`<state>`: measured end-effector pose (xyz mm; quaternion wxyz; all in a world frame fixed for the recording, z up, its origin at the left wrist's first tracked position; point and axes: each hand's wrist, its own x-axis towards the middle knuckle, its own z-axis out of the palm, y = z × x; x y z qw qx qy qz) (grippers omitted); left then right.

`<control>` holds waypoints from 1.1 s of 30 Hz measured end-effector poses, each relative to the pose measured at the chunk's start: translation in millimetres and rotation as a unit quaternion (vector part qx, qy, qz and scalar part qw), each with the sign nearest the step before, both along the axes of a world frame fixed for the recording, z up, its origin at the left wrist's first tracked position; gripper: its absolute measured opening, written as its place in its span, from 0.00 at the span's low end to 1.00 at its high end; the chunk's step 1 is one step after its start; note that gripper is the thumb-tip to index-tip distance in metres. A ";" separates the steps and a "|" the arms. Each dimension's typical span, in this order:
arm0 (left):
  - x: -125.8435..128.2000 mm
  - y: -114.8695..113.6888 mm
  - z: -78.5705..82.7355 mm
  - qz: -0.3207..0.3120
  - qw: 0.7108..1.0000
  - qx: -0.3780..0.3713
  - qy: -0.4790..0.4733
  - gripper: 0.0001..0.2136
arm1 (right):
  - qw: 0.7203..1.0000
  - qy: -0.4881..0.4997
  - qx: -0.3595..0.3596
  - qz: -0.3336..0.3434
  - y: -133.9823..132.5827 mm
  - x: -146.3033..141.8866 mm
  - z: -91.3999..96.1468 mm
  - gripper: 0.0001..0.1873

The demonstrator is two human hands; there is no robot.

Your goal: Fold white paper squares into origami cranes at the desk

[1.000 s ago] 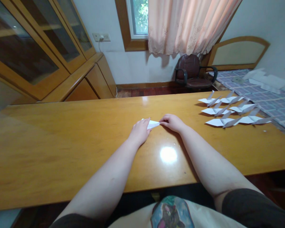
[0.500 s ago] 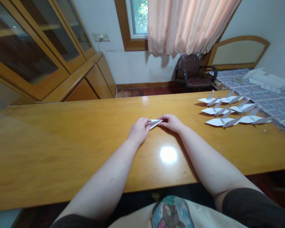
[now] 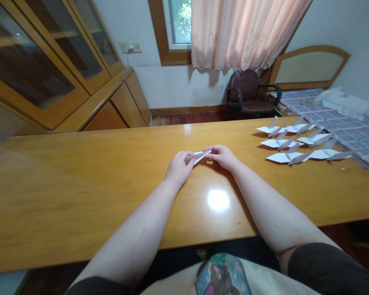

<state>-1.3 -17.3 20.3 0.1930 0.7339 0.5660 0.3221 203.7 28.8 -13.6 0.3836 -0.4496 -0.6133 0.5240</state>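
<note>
A narrow piece of folded white paper [image 3: 200, 156] with pointed ends is held between my two hands, just over the middle of the wooden table [image 3: 95, 176]. My left hand [image 3: 180, 167] is closed around its left end, the thumb on the near side. The fingertips of my right hand [image 3: 220, 156] pinch the pointed right tip. Part of the paper is hidden behind my left fingers. To the right, several folded white paper cranes [image 3: 284, 158] stand in rows on the table.
A tiny white scrap [image 3: 343, 169] lies near the table's right end. Beyond the far edge are a brown office chair [image 3: 247, 92] and a bed with a plaid cover [image 3: 350, 127]. A wooden cabinet with glass doors [image 3: 89, 102] stands at the left.
Both hands have risen slightly, and the folded paper is tilted a little more, its right tip higher. My right fingers have shifted on the tip. The cranes have not moved.
</note>
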 end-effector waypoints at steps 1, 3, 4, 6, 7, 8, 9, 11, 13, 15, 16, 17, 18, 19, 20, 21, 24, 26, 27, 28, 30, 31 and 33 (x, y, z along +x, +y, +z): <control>0.2 0.1 -0.2 -0.002 1.000 0.000 -0.003 0.06 | 1.000 0.003 0.001 -0.005 0.2 0.4 -0.2 0.19; 0.8 0.1 0.1 -0.016 1.000 0.004 -0.014 0.06 | 1.000 0.006 0.003 -0.010 0.3 1.4 0.1 0.18; 1.1 0.0 0.4 -0.026 0.999 0.006 -0.019 0.06 | 1.000 0.007 0.003 -0.009 0.3 1.9 0.6 0.19; 1.5 -0.1 0.7 -0.047 0.998 0.007 -0.029 0.07 | 1.000 0.008 0.003 -0.008 -0.1 2.6 2.0 0.19; 1.6 0.1 0.5 -0.054 0.998 0.006 -0.033 0.08 | 1.000 0.006 0.004 -0.007 -0.3 2.9 2.8 0.19; 1.5 0.4 0.0 -0.060 0.997 0.007 -0.039 0.08 | 1.000 0.005 0.004 -0.008 -0.7 3.0 3.6 0.19; 1.2 0.9 -0.7 -0.067 0.997 0.008 -0.045 0.09 | 1.000 0.002 0.003 -0.009 -1.1 3.1 4.4 0.19; 0.3 2.2 -2.6 -0.080 0.995 0.012 -0.058 0.09 | 1.000 -0.008 0.001 -0.007 -2.1 3.1 5.8 0.19; -0.7 3.4 -4.3 -0.082 0.995 0.004 -0.056 0.10 | 0.999 -0.033 -0.002 -0.002 -3.0 3.2 6.8 0.20; -1.6 4.1 -5.1 -0.075 0.996 -0.019 -0.038 0.11 | 0.997 -0.079 0.004 0.005 -3.5 3.4 7.1 0.19; -1.9 4.2 -5.2 -0.072 0.997 -0.031 -0.026 0.11 | 0.994 -0.106 0.016 0.008 -3.5 3.6 7.1 0.18; -2.2 4.3 -5.2 -0.070 0.997 -0.043 -0.013 0.12 | 0.991 -0.133 0.032 0.010 -3.4 3.8 7.0 0.16; -2.5 4.3 -5.2 -0.071 0.996 -0.053 -0.002 0.12 | 0.986 -0.155 0.050 0.013 -3.1 4.0 6.8 0.15; -2.7 4.4 -5.2 -0.072 0.996 -0.060 0.008 0.12 | 0.982 -0.174 0.067 0.016 -2.9 4.2 6.6 0.13; -2.8 4.6 -5.4 -0.073 0.995 -0.066 0.018 0.12 | 0.978 -0.190 0.081 0.019 -2.6 4.5 6.6 0.12; -3.0 4.9 -5.8 -0.073 0.995 -0.070 0.026 0.12 | 0.975 -0.204 0.090 0.021 -2.4 4.8 6.6 0.11; -3.1 6.3 -8.1 -0.075 0.992 -0.084 0.050 0.12 | 0.965 -0.242 0.099 0.017 -1.5 6.1 7.4 0.09; -3.0 7.3 -9.7 -0.083 0.990 -0.092 0.071 0.12 | 0.957 -0.270 0.107 0.013 -0.2 7.8 7.7 0.08; -3.0 7.6 -10.3 -0.088 0.988 -0.094 0.084 0.13 | 0.952 -0.283 0.119 0.016 0.9 9.0 7.4 0.07; -2.9 7.8 -10.7 -0.093 0.986 -0.093 0.098 0.13 | 0.946 -0.293 0.136 0.022 2.2 10.2 6.7 0.06; -2.8 7.9 -10.9 -0.098 0.983 -0.090 0.127 0.14 | 0.935 -0.304 0.178 0.035 5.0 12.9 4.4 0.05; -2.8 7.7 -10.8 -0.099 0.981 -0.088 0.140 0.14 | 0.931 -0.305 0.195 0.040 6.3 14.2 3.1 0.04; -2.9 7.0 -9.9 -0.106 0.978 -0.076 0.163 0.13 | 0.927 -0.306 0.212 0.045 8.0 16.0 1.0 0.04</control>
